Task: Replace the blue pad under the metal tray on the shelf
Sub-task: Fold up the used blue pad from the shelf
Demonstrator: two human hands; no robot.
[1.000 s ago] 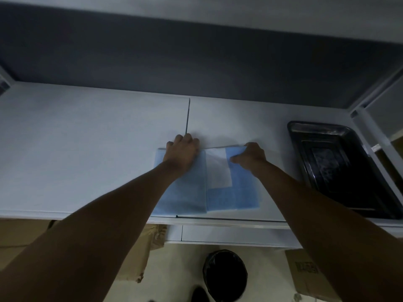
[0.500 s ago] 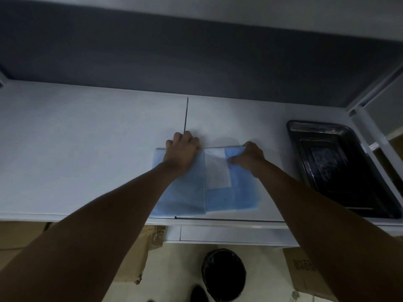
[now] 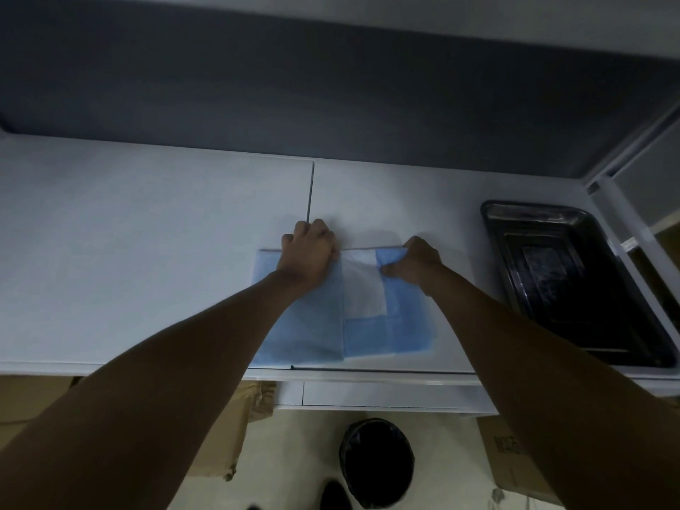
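Little has changed: your left hand (image 3: 308, 252) and right hand (image 3: 417, 262) still each pinch the folded blue pad's (image 3: 371, 318) far edge on the shelf (image 3: 147, 252), left of the metal tray (image 3: 574, 281).

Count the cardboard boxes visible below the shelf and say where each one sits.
2. One cardboard box sits under the shelf at the left; another cardboard box sits at the lower right, beside the black bin. Arms may hide more.

Head camera looks steeply down, close over the shelf (image 3: 147, 252).
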